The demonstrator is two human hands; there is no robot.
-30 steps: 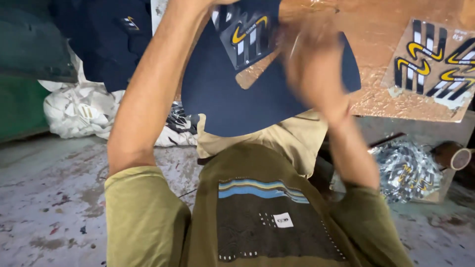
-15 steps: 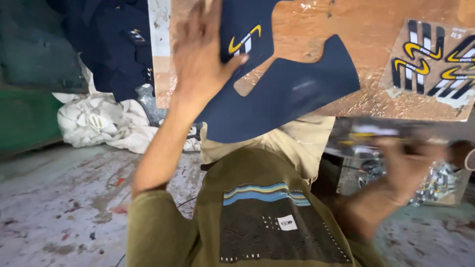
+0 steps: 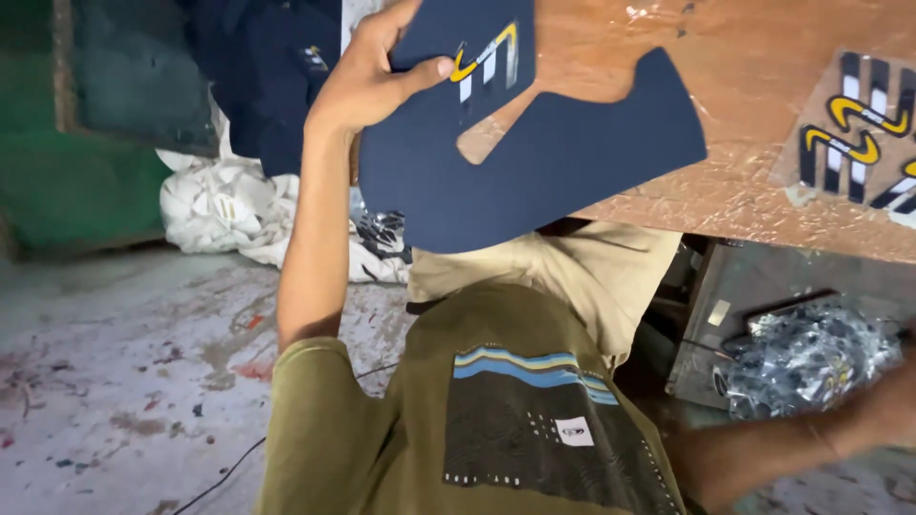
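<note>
Table (image 3: 763,191) first, a worn brown board spreading out beyond the left hand (image 3: 367,81) and across to the right, scuffed and flaky on top. Floor (image 3: 105,381) below the left elbow is pale concrete, blotched with paint. Next down in size, the navy cut-out piece (image 3: 534,162), a flat shaped panel with a yellow-and-white stripe print near its top: the left hand holds it, thumb clamped over the face, fingers behind, and it lies over the near edge of the table, its lower part hanging past the edge. Behind that hand, a white crumpled sack (image 3: 215,210) sits against the wall. Over by the right hand (image 3: 883,415), low under the table, a bundle of printed pieces in clear plastic (image 3: 811,358); that hand is blurred at the frame edge, just beside the bundle, and I cannot tell whether it is closed or spread. Up on the table, well right of the left hand, a small striped printed patch (image 3: 859,133). My read: the panel is being laid out, and the move ahead calls for squaring it flat.
</note>
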